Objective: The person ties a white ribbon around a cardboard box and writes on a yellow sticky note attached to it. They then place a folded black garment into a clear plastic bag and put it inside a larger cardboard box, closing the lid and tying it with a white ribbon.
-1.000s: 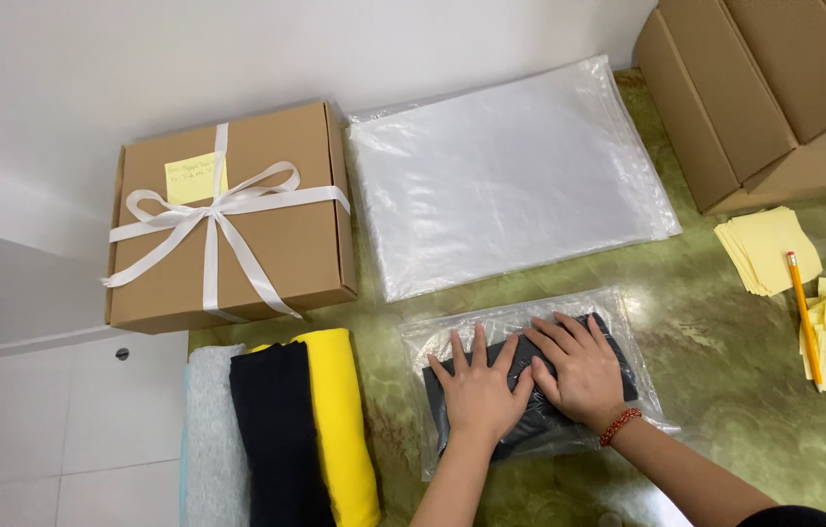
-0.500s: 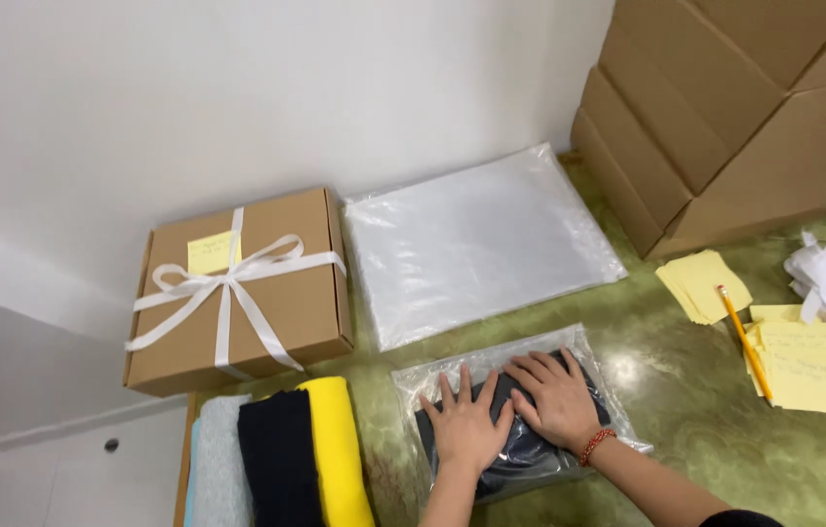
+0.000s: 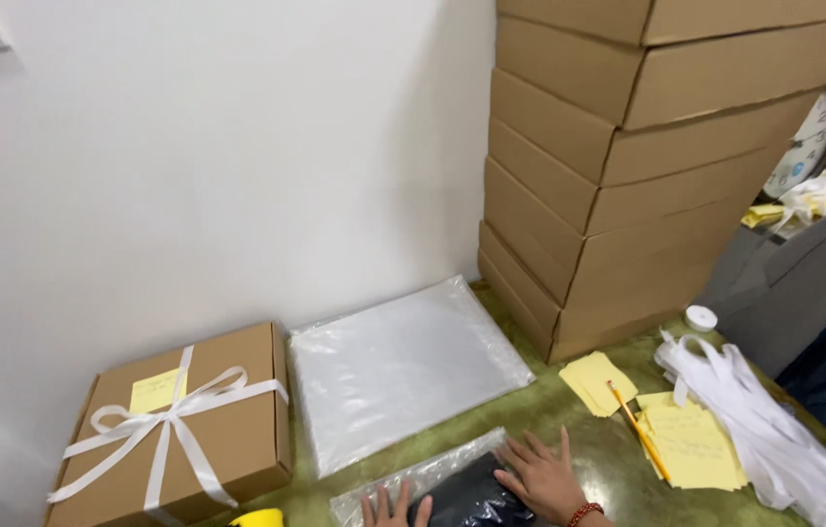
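Left hand: I see my left hand [image 3: 385, 507] at the bottom edge, fingers [image 3: 401, 498] spread flat, gripping nothing, pressed on the clear bag.
Right hand: my right hand [image 3: 542, 478] lies flat too, fingers [image 3: 520, 454] splayed open, holding nothing, resting on the same bag; one red bead bracelet [image 3: 584, 512] on the wrist.
Bagged garment: one clear bag with a dark garment [image 3: 462, 493] inside, on the green bench [image 3: 588, 459], directly under both sets of fingers.
Empty bags: one flat stack of clear bags [image 3: 403, 366], just beyond the fingers.
Gift box: one brown box tied with white ribbon [image 3: 179, 429], well left of the left fingers, one yellow note on its lid.
Notes: two piles of yellow notes [image 3: 691, 444], right of the right fingers, with one pencil [image 3: 637, 429] across them.
Ribbon: one heap of white ribbon [image 3: 764, 429], farther right.
Cartons: I count six stacked brown cartons [image 3: 618, 166], beyond the right fingers.
Clock: one clock [image 3: 808, 146], partly hidden behind the cartons.
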